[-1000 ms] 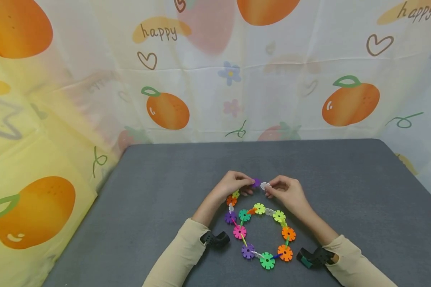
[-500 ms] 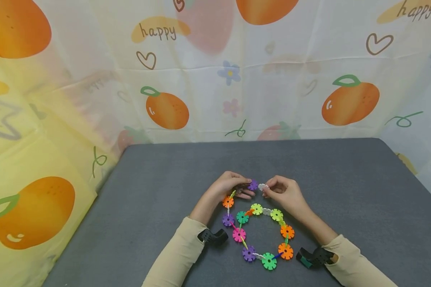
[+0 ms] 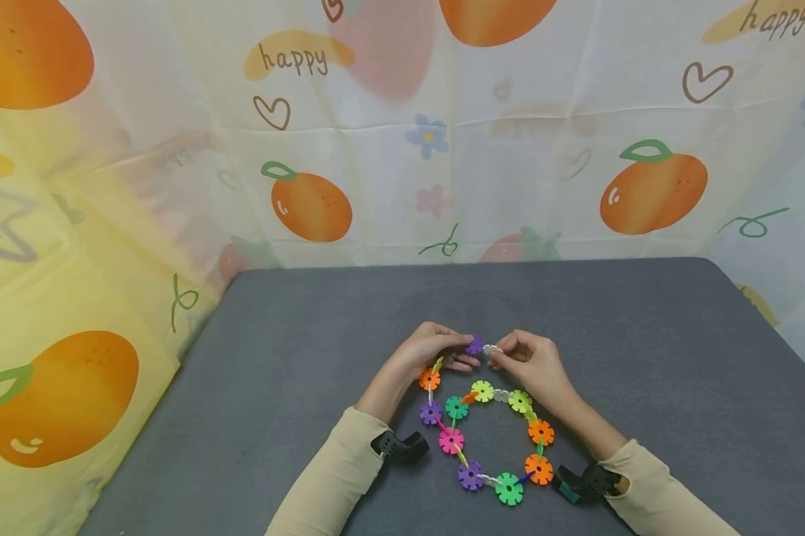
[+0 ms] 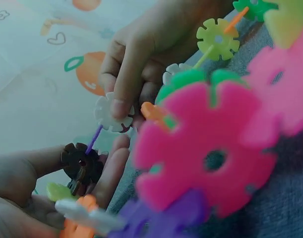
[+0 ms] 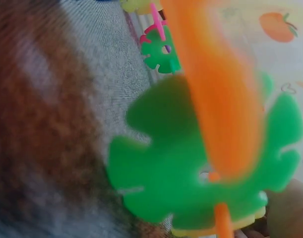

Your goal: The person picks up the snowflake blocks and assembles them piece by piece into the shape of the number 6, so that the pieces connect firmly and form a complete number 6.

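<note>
My left hand (image 3: 436, 346) holds the upper-left end of a chain of colourful interlocking snowflake discs. A brown disc (image 4: 82, 162) lies between its thumb and fingers in the left wrist view, and a purple disc (image 3: 474, 345) at its fingertips is slotted to the brown one. My right hand (image 3: 529, 357) pinches a white disc (image 4: 110, 111) between thumb and finger, its edge meeting the purple disc. Below the hands, the rest of the chain curves round in a loop, with a pink disc (image 3: 451, 441) and a green disc (image 3: 508, 489) among several others.
The chain spreads over a grey tabletop (image 3: 322, 313). Behind it hangs a fruit-patterned cloth (image 3: 389, 171). Each wrist wears a black camera band (image 3: 402, 447). Close in the right wrist view, a green disc (image 5: 166, 178) and a blurred orange disc (image 5: 225, 109) fill much of the picture.
My left hand has turned slightly, bringing the brown disc into sight below its thumb. The purple disc has shifted a little left, the white disc following; the chain's lower part has drifted slightly right.
</note>
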Demonstrator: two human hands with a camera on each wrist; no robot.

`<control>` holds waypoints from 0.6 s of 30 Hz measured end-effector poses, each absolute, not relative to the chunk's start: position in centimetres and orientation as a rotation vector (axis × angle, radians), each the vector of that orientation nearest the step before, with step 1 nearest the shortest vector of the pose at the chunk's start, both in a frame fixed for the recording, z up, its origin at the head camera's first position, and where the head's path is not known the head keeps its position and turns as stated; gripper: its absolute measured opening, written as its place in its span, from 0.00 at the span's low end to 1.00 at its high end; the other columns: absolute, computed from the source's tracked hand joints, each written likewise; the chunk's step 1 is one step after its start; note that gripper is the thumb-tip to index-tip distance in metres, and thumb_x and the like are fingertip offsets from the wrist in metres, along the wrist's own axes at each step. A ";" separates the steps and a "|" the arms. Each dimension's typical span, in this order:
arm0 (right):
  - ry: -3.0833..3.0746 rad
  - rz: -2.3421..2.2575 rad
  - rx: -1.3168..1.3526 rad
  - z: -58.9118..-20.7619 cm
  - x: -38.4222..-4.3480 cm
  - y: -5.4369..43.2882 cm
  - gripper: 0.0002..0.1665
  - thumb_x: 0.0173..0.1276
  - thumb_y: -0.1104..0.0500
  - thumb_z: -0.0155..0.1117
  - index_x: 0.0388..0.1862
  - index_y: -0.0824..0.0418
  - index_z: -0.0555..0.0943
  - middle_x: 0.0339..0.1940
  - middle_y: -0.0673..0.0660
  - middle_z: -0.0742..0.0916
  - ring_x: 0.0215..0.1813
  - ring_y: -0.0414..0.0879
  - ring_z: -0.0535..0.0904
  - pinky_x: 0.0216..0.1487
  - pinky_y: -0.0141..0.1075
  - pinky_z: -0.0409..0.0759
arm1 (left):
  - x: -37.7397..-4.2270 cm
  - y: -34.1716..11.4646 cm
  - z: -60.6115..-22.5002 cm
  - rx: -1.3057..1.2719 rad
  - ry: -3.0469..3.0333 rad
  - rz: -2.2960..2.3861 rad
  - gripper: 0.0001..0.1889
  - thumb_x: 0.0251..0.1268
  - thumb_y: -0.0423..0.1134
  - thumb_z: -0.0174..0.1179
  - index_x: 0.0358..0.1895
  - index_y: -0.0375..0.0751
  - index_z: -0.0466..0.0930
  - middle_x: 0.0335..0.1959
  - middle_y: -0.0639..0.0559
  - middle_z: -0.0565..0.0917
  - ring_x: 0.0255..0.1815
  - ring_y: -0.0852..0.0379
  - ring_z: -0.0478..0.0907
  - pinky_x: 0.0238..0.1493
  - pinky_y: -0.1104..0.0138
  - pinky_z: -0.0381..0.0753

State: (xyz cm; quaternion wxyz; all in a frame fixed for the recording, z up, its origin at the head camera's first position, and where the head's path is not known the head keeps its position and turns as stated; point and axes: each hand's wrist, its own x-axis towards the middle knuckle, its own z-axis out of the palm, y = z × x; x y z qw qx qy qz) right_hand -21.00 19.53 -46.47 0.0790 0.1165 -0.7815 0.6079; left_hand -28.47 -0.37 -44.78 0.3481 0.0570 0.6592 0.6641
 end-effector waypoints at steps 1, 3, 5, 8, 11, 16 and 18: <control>-2.332 1.840 0.340 -46.5 -21.1 19.5 0.08 0.65 0.65 0.67 0.32 0.70 0.79 0.34 0.68 0.87 0.33 0.49 0.88 0.37 0.37 0.88 | -28.5 -0.4 -44.7 0.150 1.710 1.722 0.15 0.68 0.36 0.60 0.49 0.26 0.83 0.34 0.40 0.89 0.29 0.57 0.88 0.42 0.62 0.89; -2.316 1.901 0.311 -46.6 -21.2 19.6 0.10 0.66 0.64 0.67 0.34 0.72 0.79 0.33 0.69 0.87 0.32 0.48 0.88 0.37 0.38 0.88 | -28.5 -0.4 -44.7 0.159 1.722 1.720 0.15 0.68 0.37 0.61 0.48 0.26 0.84 0.32 0.41 0.89 0.29 0.57 0.88 0.42 0.62 0.88; -2.305 1.966 0.274 -46.6 -21.4 19.7 0.12 0.66 0.62 0.66 0.36 0.73 0.79 0.33 0.70 0.88 0.31 0.48 0.88 0.37 0.39 0.88 | -28.6 -0.5 -44.7 0.157 1.715 1.720 0.15 0.68 0.37 0.61 0.48 0.25 0.83 0.30 0.42 0.89 0.28 0.57 0.88 0.42 0.62 0.88; -2.320 2.015 0.233 -46.6 -21.4 19.8 0.15 0.68 0.60 0.66 0.40 0.73 0.78 0.35 0.70 0.88 0.31 0.47 0.88 0.39 0.37 0.88 | -28.8 -0.5 -45.0 0.151 1.690 1.721 0.16 0.69 0.36 0.59 0.49 0.24 0.82 0.29 0.43 0.89 0.29 0.56 0.88 0.43 0.62 0.88; -2.359 1.996 0.221 -46.5 -21.4 19.8 0.14 0.69 0.59 0.65 0.43 0.71 0.78 0.36 0.70 0.87 0.31 0.46 0.87 0.38 0.36 0.87 | -28.9 -0.6 -45.3 0.131 1.657 1.730 0.16 0.69 0.34 0.57 0.50 0.22 0.80 0.28 0.45 0.88 0.29 0.56 0.88 0.43 0.61 0.88; -2.388 1.922 0.226 -46.4 -21.3 19.7 0.11 0.69 0.62 0.64 0.41 0.71 0.78 0.36 0.71 0.87 0.31 0.46 0.87 0.35 0.37 0.87 | -28.9 -0.6 -45.5 0.125 1.661 1.732 0.16 0.69 0.34 0.57 0.50 0.22 0.81 0.26 0.45 0.88 0.28 0.55 0.88 0.43 0.61 0.88; -2.384 1.909 0.240 -46.4 -21.2 19.6 0.10 0.68 0.63 0.64 0.39 0.71 0.78 0.36 0.71 0.87 0.31 0.47 0.87 0.35 0.37 0.88 | -28.9 -0.5 -45.4 0.127 1.660 1.726 0.15 0.69 0.34 0.57 0.50 0.22 0.81 0.28 0.44 0.88 0.28 0.55 0.88 0.43 0.61 0.88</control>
